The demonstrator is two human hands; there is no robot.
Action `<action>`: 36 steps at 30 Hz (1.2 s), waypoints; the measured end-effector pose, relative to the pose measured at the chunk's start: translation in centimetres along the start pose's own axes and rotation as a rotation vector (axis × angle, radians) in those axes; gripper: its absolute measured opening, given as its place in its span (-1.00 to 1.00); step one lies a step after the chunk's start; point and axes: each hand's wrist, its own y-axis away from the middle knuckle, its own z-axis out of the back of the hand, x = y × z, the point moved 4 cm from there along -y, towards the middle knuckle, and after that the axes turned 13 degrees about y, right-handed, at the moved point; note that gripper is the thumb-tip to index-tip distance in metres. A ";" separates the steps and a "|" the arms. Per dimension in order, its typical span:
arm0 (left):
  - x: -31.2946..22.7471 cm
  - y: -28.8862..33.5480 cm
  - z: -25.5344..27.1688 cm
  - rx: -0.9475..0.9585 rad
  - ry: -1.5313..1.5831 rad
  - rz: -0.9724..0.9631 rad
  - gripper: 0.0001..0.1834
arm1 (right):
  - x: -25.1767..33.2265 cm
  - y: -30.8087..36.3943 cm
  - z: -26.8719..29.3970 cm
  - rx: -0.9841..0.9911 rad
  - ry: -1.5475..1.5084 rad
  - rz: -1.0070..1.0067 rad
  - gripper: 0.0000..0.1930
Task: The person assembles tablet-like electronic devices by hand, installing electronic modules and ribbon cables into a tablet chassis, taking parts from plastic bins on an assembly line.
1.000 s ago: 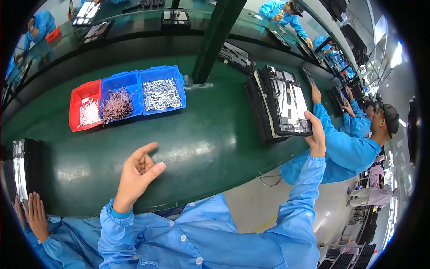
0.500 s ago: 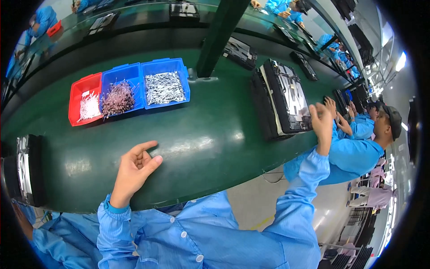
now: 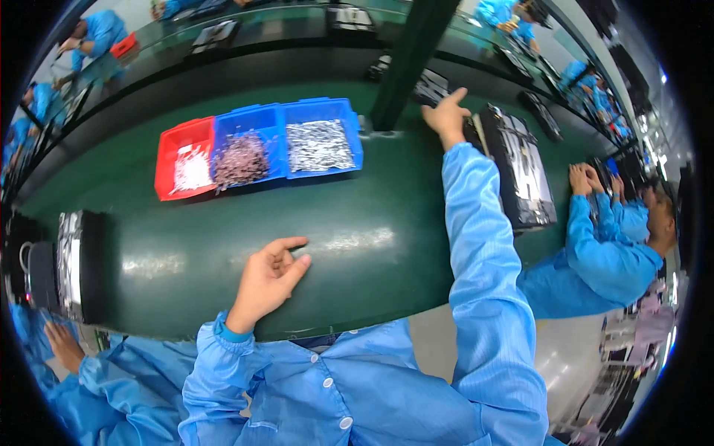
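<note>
My left hand [image 3: 269,279] hovers above the green table with nothing in it, its thumb and forefinger apart and the other fingers curled. My right arm is stretched far forward. At its end my right hand [image 3: 448,117] is beside the far left corner of a stack of black trays or casings [image 3: 524,169] with silver parts on top. Its fingers are spread, and it looks empty. Just beyond it lies a flat black part [image 3: 431,88], partly covered by the fingers and a post. Whether the hand touches either one I cannot tell.
Left of the green post [image 3: 405,67] stand a red bin [image 3: 165,165] with white pieces, a blue bin [image 3: 249,115] with brownish pieces and another blue bin [image 3: 320,108] with silvery strips. Another black stack [image 3: 80,260] is at far left. A co-worker [image 3: 606,260] sits at right.
My right hand has moved from the right side of the stack to its far left corner. The view has shifted, so the scene sits farther right. My left hand keeps its pose.
</note>
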 end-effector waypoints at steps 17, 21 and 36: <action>0.1 0.2 1.3 -0.029 -0.089 -0.050 -0.67 | 5.3 -2.3 -5.3 0.855 -1.424 -0.372 -0.78; -0.3 -0.1 0.8 0.016 0.000 -0.028 -0.68 | 4.8 -1.2 -3.5 0.887 -1.618 -0.346 -0.81; -6.5 -1.8 8.6 -0.682 -0.791 -0.669 -0.75 | -6.5 16.3 14.2 -0.323 -0.910 0.039 -0.77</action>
